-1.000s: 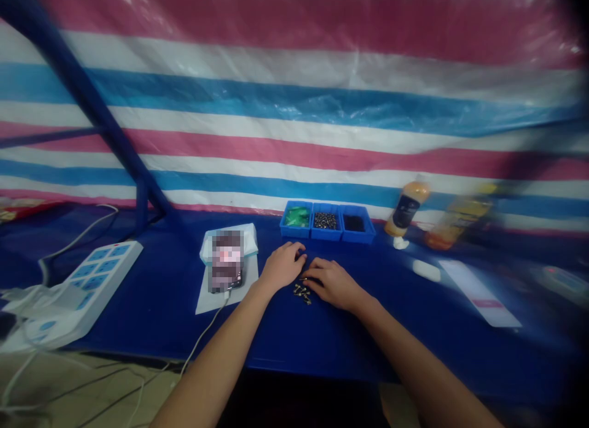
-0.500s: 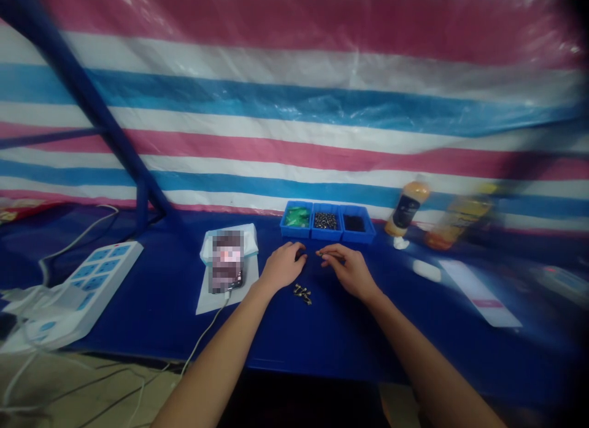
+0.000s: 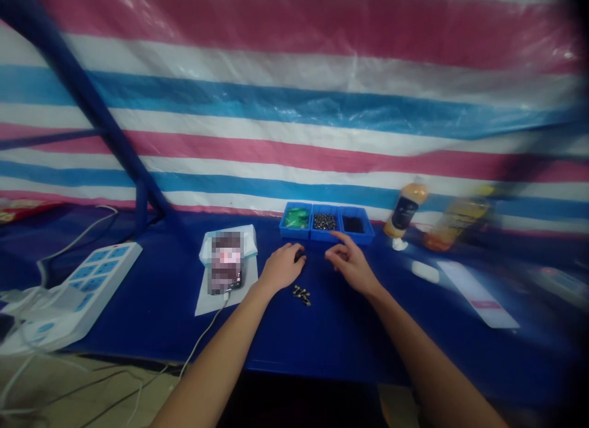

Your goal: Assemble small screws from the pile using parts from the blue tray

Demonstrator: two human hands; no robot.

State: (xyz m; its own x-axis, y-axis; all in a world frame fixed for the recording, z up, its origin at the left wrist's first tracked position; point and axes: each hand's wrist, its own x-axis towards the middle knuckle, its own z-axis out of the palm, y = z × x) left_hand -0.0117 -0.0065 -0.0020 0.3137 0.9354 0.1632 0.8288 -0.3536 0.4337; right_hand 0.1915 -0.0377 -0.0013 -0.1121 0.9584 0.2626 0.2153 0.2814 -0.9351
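Striped plastic sheeting (image 3: 294,130) hangs behind a blue counter (image 3: 345,348), with a white power strip (image 3: 94,281) on the left and two bottles, one dark-labelled (image 3: 405,212) and one yellow-capped (image 3: 460,222), towards the right. A small pile of brass-and-dark metal pieces (image 3: 302,295) lies on the counter in front of the person, just nearer than the left hand (image 3: 283,265). Against the back edge stand three blue bins side by side: a left bin (image 3: 294,233) with green contents, a middle bin (image 3: 322,235) with many small metallic bits, and a right bin (image 3: 361,238) with something black.

What has changed is the right hand (image 3: 350,262): a second ago it was at the pile, then it drew away with a slim piece pinched in its fingertips. Now its grip is loosened, index finger stretched towards the middle bin, and that piece no longer shows; I cannot tell whether it is tucked in the curled fingers. The left hand stays put, fingers bent over the counter, its grip's contents hidden. As I judge it, handling at the pile has paused and the right hand's attention is now nearer the bins.
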